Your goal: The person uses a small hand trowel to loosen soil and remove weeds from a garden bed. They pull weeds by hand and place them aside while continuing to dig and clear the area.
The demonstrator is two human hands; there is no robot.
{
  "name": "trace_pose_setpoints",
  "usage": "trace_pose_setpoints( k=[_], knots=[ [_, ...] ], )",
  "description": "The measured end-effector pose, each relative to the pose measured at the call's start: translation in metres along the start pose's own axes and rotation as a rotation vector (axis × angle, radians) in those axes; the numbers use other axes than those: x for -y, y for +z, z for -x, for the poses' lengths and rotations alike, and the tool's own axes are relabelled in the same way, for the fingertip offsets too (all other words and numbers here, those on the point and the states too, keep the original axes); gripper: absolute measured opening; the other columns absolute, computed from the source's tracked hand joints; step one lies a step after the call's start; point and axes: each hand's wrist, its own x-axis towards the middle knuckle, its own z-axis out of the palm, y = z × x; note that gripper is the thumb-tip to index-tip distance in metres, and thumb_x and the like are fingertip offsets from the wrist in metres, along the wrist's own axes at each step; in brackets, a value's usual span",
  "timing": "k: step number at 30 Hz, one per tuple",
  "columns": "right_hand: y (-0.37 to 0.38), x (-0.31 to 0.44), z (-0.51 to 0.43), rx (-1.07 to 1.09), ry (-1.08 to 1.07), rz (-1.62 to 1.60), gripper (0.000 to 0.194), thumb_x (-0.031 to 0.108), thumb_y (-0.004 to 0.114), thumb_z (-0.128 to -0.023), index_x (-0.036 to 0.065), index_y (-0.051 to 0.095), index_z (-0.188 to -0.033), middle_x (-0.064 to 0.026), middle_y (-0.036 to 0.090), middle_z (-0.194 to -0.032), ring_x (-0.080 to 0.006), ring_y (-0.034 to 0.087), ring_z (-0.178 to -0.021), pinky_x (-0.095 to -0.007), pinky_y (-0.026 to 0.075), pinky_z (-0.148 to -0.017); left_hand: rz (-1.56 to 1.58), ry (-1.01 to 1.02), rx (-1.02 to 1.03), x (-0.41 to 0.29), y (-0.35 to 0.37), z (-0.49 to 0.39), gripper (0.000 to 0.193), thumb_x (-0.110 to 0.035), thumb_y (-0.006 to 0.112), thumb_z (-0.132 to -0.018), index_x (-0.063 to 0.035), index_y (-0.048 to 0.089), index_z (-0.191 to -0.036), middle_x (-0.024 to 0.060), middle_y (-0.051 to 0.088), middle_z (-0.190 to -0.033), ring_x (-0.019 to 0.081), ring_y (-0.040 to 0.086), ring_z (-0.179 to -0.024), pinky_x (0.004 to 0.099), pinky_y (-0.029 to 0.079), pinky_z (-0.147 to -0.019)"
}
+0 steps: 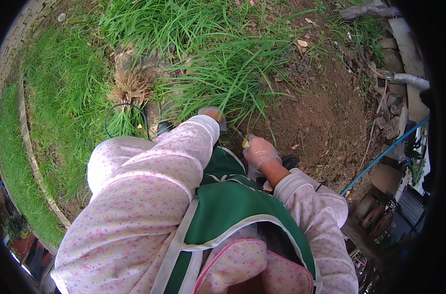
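Observation:
My right hand [260, 150], in a clear plastic glove, is closed around a hand tool [245, 142] with a yellowish handle. A thin metal part of it points toward the plant bases; its tip is hard to make out. My left hand [212, 113], also in clear plastic, is at the near base of a clump of long green chive-like leaves [223, 77]. My sleeve and the leaves hide its fingers, so its grip does not show. Left of it lies a pulled bunch of the same kind of plant [129, 92], with straw-coloured roots pointing away from me.
A thin black hoop [106, 119] curves over the bunch. Bare brown soil [318, 117] lies to the right, bordered by stone blocks, wood pieces and a blue pipe [384, 156]. A narrow concrete edging [33, 158] runs through grass at left. My dark shoe [290, 161] shows beside my right hand.

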Motion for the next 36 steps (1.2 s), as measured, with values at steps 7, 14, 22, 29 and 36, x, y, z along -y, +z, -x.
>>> trace_pose_setpoints(
  k=[7, 14, 22, 29, 36],
  knots=[
    [-0.012, 0.008, -0.02, -0.08, -0.055, -0.024, 0.025, 0.018, 0.057, -0.079, 0.003, 0.068, -0.095, -0.0207, 0.065, -0.102, -0.035, 0.063, -0.096, -0.0423, 0.051, -0.083, -0.001, -0.024, -0.047, 0.014, -0.006, -0.001, 0.028, -0.027, 0.06, -0.078, -0.0183, 0.069, -0.103, 0.0101, 0.066, -0.105, 0.0304, 0.062, -0.1, 0.041, 0.051, -0.081],
    [-0.019, -0.007, -0.017, 0.008, -0.115, -0.042, 0.025, 0.017, 0.054, -0.083, 0.005, 0.068, -0.1, -0.0179, 0.064, -0.109, -0.0311, 0.063, -0.101, -0.0406, 0.051, -0.085, 0.003, -0.135, -0.065, 0.02, -0.01, -0.005, 0.024, -0.025, 0.06, -0.078, -0.016, 0.069, -0.098, 0.0103, 0.068, -0.098, 0.0308, 0.064, -0.093, 0.0407, 0.051, -0.077],
    [0.016, -0.009, -0.017, -0.04, -0.109, -0.116, 0.026, 0.019, 0.055, -0.083, 0.005, 0.065, -0.102, -0.0195, 0.065, -0.105, -0.032, 0.063, -0.098, -0.0395, 0.051, -0.084, 0.046, -0.125, -0.034, 0.007, -0.029, 0.014, 0.04, -0.031, 0.057, -0.081, -0.0173, 0.06, -0.118, 0.0135, 0.063, -0.113, 0.0327, 0.059, -0.106, 0.0435, 0.046, -0.088],
    [0.041, -0.042, -0.03, -0.108, -0.232, -0.11, 0.026, 0.018, 0.053, -0.082, 0.005, 0.061, -0.103, -0.0195, 0.066, -0.099, -0.0357, 0.064, -0.092, -0.0434, 0.051, -0.081, -0.026, -0.144, -0.093, -0.023, -0.056, 0.037, 0.027, -0.021, 0.053, -0.083, -0.014, 0.064, -0.106, 0.0133, 0.065, -0.104, 0.0312, 0.062, -0.099, 0.0419, 0.048, -0.083],
    [0.083, -0.1, -0.041, -0.135, -0.318, -0.166, 0.04, 0.02, 0.058, -0.079, 0.017, 0.053, -0.118, -0.0182, 0.066, -0.093, -0.0345, 0.064, -0.087, -0.044, 0.051, -0.075, -0.148, 0.079, -0.286, -0.036, -0.078, 0.079, 0.018, -0.011, 0.054, -0.079, -0.0062, 0.067, -0.09, 0.0146, 0.066, -0.089, 0.0325, 0.064, -0.088, 0.0414, 0.05, -0.074]
  ],
)
